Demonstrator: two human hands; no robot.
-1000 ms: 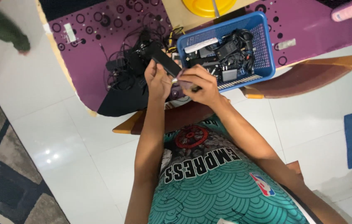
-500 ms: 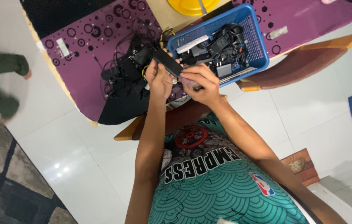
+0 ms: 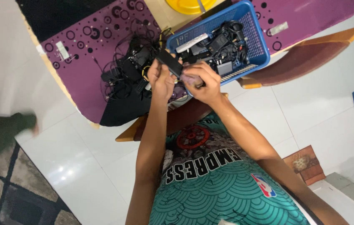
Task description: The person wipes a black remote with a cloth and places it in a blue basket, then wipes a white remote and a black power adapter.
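Observation:
My left hand (image 3: 161, 79) grips a black rectangular device (image 3: 169, 62) by its near end, tilted up toward the basket. My right hand (image 3: 204, 83) is closed on a small purplish object (image 3: 190, 80) held against that device's end; I cannot tell what it is. Both hands hover over the edge of a table with a purple dotted cloth (image 3: 89, 50). Just beyond them sits a blue plastic basket (image 3: 257, 41) full of black adapters, cables and a white strip. A tangle of black cables and devices (image 3: 124, 73) lies on the cloth left of my hands.
A brown chair with wooden edges (image 3: 302, 62) stands right of the basket, another chair seat (image 3: 185, 116) under my arms. A yellow round object (image 3: 189, 5) is at the table's far side. Another person's green sleeve (image 3: 1, 133) is at the left over white tiles, near a patterned rug (image 3: 14, 191).
My hands have stayed together on the black device, shifting slightly. The other person's green sleeve has moved down the left side toward the rug.

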